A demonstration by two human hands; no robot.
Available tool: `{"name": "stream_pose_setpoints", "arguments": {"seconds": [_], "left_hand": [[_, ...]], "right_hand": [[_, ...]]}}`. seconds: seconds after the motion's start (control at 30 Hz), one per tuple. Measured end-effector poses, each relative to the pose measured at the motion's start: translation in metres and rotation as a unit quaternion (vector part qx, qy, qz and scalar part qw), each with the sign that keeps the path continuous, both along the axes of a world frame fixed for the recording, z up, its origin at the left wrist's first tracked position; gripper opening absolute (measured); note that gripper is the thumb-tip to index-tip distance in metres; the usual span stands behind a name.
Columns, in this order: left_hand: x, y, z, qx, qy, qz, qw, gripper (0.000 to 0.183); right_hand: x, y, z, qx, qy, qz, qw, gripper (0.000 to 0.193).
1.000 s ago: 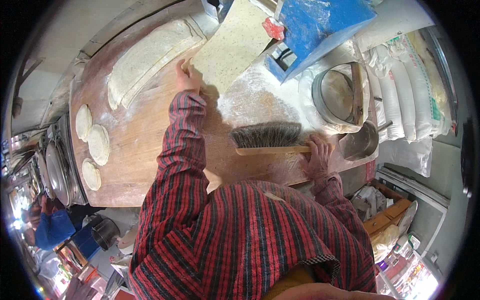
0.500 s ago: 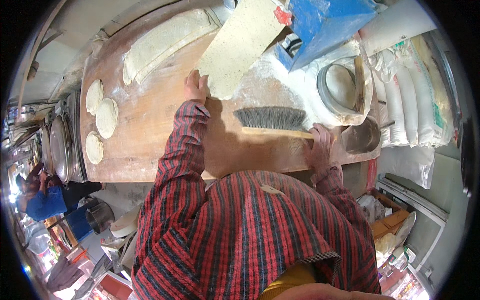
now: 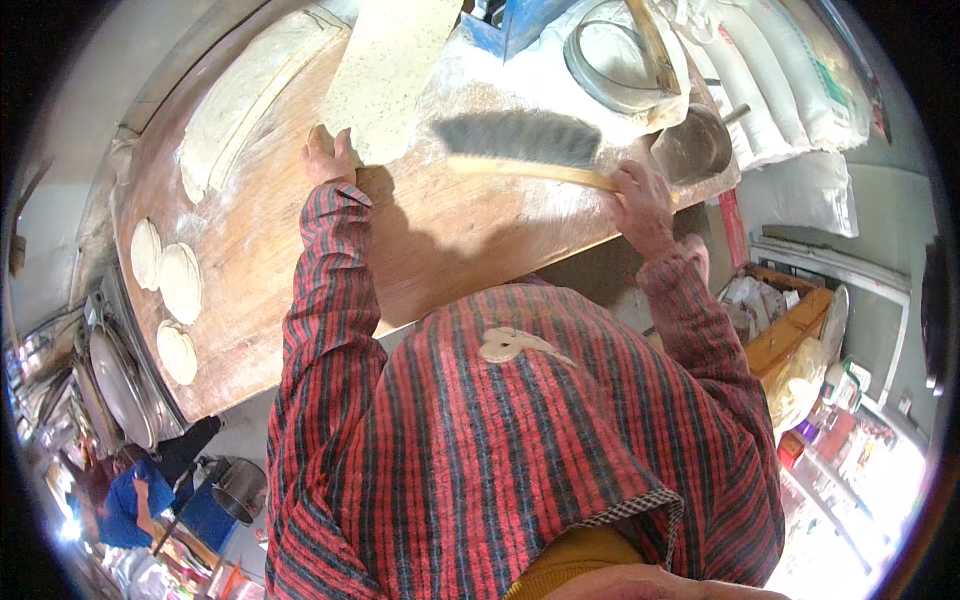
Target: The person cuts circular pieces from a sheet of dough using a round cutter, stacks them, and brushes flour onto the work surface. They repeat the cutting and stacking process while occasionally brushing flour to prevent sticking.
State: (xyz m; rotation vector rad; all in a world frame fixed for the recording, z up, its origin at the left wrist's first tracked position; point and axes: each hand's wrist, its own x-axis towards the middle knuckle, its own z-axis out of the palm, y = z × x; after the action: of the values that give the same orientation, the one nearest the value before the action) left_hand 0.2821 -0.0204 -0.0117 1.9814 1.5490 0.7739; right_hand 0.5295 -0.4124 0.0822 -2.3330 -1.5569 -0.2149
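Nearest, lower centre: striped garment (image 3: 500, 430). Beyond it, right of centre, the right hand (image 3: 643, 205) has its fingers closed round the handle end of a long brush (image 3: 530, 172), bristles toward the top of the frame. Left of centre, the left hand (image 3: 330, 160) touches the lower left corner of a speckled dough sheet (image 3: 385, 80); fingertips slightly apart, cannot tell whether they pinch.

Change: half a second ago the bristles were fairly crisp; now brush blurred, its handle tilted down toward the hand. Reading: brush now in motion, probably being worked, with the left hand staying at the sheet.

Further out: dough rounds (image 3: 180, 283) at left on the wooden board (image 3: 260, 220); folded dough (image 3: 255, 95) upper left; sieve (image 3: 590, 85) and blue machine (image 3: 520, 25) at top; white sacks (image 3: 790, 90) upper right.
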Motion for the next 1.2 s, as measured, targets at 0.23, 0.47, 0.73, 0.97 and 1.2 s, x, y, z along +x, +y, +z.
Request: {"name": "stream_pose_setpoints", "arguments": {"seconds": [0.23, 0.47, 0.73, 0.97, 1.2], "left_hand": [[-0.034, -0.009, -0.019, 0.060, -0.041, -0.047, 0.996, 0.056], [-0.056, -0.031, -0.015, 0.050, -0.024, -0.093, 0.994, 0.059], [-0.070, -0.032, -0.003, -0.066, -0.099, -0.109, 0.987, 0.061], [-0.147, -0.022, 0.005, -0.058, -0.131, -0.150, 0.978, 0.057], [-0.162, -0.041, -0.001, 0.075, 0.249, -0.185, 0.948, 0.052]], "right_hand": [[-0.119, -0.073, 0.026, 0.151, 0.556, -0.270, 0.772, 0.016], [-0.207, -0.022, 0.023, 0.172, 0.665, -0.368, 0.626, 0.013], [-0.216, 0.116, 0.025, 0.176, 0.690, -0.104, 0.695, 0.021], [-0.208, 0.131, 0.034, 0.007, 0.740, -0.097, 0.666, 0.022], [-0.131, 0.221, 0.008, -0.247, 0.460, 0.140, 0.841, 0.027]]}}
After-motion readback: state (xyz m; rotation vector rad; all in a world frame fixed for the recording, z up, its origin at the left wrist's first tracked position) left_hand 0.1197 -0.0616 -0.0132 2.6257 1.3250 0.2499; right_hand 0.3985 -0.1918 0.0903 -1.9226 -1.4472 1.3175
